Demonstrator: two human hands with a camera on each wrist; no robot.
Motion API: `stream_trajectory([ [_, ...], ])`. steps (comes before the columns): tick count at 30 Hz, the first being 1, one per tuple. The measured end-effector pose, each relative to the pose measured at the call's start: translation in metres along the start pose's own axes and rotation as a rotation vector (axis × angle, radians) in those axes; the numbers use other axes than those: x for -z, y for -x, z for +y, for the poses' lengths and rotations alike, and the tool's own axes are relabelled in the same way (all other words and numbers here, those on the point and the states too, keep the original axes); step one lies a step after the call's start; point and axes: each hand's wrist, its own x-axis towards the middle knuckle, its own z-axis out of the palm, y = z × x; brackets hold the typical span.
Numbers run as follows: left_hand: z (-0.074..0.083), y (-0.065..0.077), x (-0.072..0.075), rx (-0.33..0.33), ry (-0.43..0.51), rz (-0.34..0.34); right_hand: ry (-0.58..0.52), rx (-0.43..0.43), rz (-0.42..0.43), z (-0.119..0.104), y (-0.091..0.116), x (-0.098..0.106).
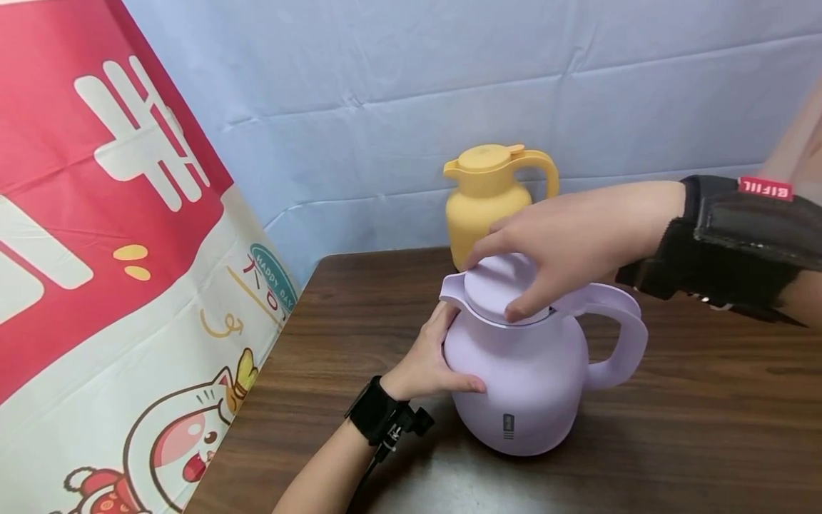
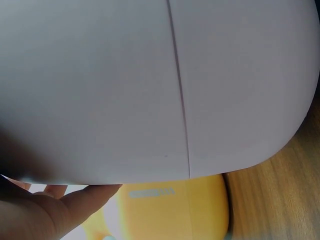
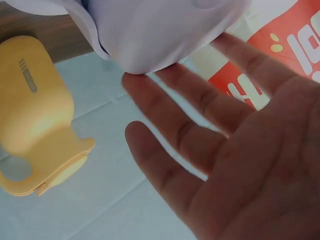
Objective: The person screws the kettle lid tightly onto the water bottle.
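Note:
A lilac thermos jug (image 1: 514, 378) stands upright on the table, with its spout to the left and its handle (image 1: 632, 343) to the right. My left hand (image 1: 424, 360) holds the jug's body from the left, thumb across the front and fingers round the far side. From above, my right hand (image 1: 559, 239) grips the round lilac lid (image 1: 497, 285) at the jug's mouth, thumb on the near edge and fingers on the far edge. The right wrist view shows three fingertips against the lid's edge (image 3: 150, 55), while another finger stands away from it.
Behind the lilac jug, a yellow thermos jug (image 1: 481, 203) stands near the back edge of the brown wooden table (image 1: 340, 321). A pale blue cloth (image 1: 385, 107) hangs behind the table. A red and white printed cloth (image 1: 83, 178) hangs along the left side.

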Motion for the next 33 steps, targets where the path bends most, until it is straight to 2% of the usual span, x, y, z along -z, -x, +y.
stream_trajectory([
  [5, 0.000, 0.000, -0.002, -0.010, -0.018, 0.012, 0.044, -0.061, 0.101, -0.001, -0.003, -0.007],
  [8, 0.001, -0.001, -0.003, -0.008, -0.026, 0.011, 0.044, -0.079, 0.114, 0.000, -0.002, -0.008],
  [10, 0.003, -0.002, -0.004, -0.005, -0.026, 0.004, 0.013, -0.065, 0.084, 0.003, 0.002, -0.006],
  [16, 0.006, -0.004, -0.006, -0.015, -0.002, -0.005, -0.139, -0.009, -0.096, 0.011, 0.020, 0.003],
  [19, 0.007, -0.004, -0.006, -0.022, -0.009, -0.003, -0.163, 0.022, -0.118, 0.012, 0.023, 0.001],
  [24, 0.007, -0.005, -0.006, -0.021, -0.021, -0.003, -0.118, 0.040, -0.013, 0.010, 0.020, -0.005],
  [30, 0.006, -0.002, -0.005, -0.003, -0.022, 0.005, 0.097, -0.035, 0.192, 0.001, 0.015, -0.016],
  [33, 0.006, -0.001, -0.006, 0.010, -0.006, 0.006, 0.161, -0.045, 0.224, -0.002, 0.013, -0.019],
])
